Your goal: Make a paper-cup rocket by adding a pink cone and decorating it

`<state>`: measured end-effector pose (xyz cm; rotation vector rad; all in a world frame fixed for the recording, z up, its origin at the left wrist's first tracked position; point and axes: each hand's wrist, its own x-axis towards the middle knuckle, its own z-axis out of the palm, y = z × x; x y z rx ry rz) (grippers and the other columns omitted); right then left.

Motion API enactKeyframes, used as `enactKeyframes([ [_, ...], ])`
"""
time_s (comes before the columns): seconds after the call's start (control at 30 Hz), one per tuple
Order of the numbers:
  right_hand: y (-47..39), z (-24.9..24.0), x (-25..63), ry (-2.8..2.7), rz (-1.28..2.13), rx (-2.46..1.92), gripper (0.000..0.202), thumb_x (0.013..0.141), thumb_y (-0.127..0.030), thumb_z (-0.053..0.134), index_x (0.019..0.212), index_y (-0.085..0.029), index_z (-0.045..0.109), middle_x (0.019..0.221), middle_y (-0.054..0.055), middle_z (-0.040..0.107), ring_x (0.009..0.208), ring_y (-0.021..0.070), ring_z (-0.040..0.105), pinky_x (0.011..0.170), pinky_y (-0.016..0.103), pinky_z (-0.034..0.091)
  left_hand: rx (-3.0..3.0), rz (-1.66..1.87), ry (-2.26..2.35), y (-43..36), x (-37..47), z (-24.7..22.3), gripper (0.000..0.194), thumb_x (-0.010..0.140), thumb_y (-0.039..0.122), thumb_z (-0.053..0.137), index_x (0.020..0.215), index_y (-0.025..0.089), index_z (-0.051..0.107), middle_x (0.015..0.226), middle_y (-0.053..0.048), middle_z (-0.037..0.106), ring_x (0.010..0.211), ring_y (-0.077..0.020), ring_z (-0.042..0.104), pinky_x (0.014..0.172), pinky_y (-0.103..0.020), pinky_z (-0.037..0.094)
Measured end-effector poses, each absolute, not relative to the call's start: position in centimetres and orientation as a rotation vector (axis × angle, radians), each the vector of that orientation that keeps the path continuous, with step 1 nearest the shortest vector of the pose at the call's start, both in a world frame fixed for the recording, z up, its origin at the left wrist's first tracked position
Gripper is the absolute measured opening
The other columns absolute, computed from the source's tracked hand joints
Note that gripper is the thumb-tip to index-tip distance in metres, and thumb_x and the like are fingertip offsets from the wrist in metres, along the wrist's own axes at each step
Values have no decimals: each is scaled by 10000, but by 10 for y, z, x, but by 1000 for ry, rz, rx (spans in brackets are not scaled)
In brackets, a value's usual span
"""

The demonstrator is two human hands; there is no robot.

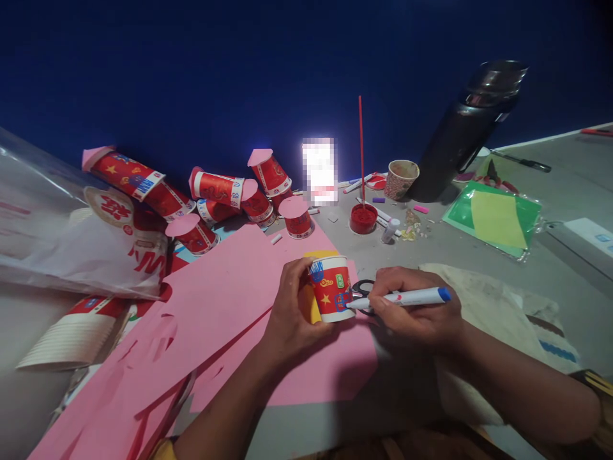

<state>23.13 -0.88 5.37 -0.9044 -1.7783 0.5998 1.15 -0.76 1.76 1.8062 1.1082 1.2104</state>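
My left hand grips a red paper cup with a white rim, gold star and blue drawn marks. It is held a little above the pink paper, thumb near the lower rim and fingers round the far side. My right hand is closed round a white marker with a blue end. The marker's tip touches or nearly touches a blue drawn shape low on the cup's right side. Behind the cup lie black-handled scissors, partly hidden by my right hand, and a piece of yellow paper.
Pink paper sheets spread left and below. Several decorated red cups with pink paper tops line the back. A red paint pot holds an upright stick, near a black bottle. A cloth lies right; stacked cups lie left.
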Motion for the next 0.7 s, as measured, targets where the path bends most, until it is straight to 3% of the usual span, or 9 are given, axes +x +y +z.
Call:
enactKeyframes([
  [0.7,-7,54,231,-1736,604,-886,122,870,-159,634,771,-211,683,629,14,714,526,152,639,506,267,480,1813,1178,1096,-8,9,18,822,683,218,860,1386,293,441,1334,-85,506,1250,-300,589,1092,-514,527],
])
